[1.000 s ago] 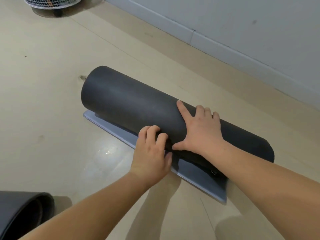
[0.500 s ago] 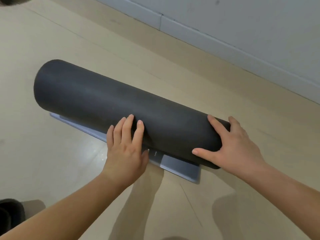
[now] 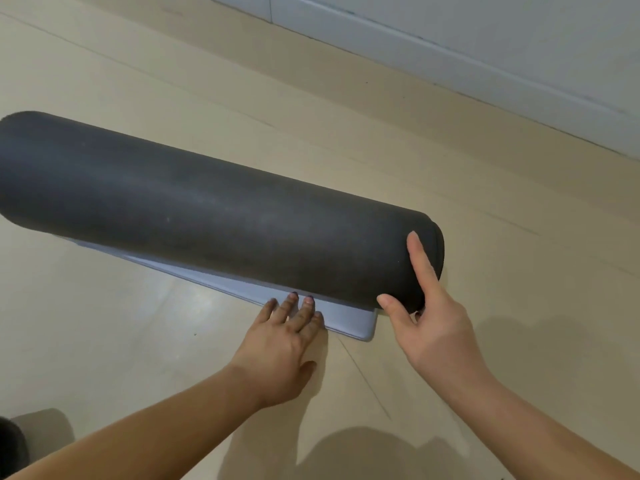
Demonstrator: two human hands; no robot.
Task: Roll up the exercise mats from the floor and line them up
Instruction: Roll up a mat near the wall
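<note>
The mat [image 3: 214,216] lies rolled on the floor [image 3: 104,341], its tail still flat. It looks soft and springy. Left hand [image 3: 284,344] lies open on the tail; right hand [image 3: 429,317] cups the end, grasping nothing.

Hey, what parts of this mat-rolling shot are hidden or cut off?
Head view only:
- Mat roll: its left end runs off the frame's left edge.
- Loose flap: mostly hidden under the roll.
- Left hand: whether the fingertips press the flap or slip under the roll is unclear.
- Right hand: palm faces away; contact hidden.
- Dark object: cut off at the bottom-left corner, unidentifiable.
</note>
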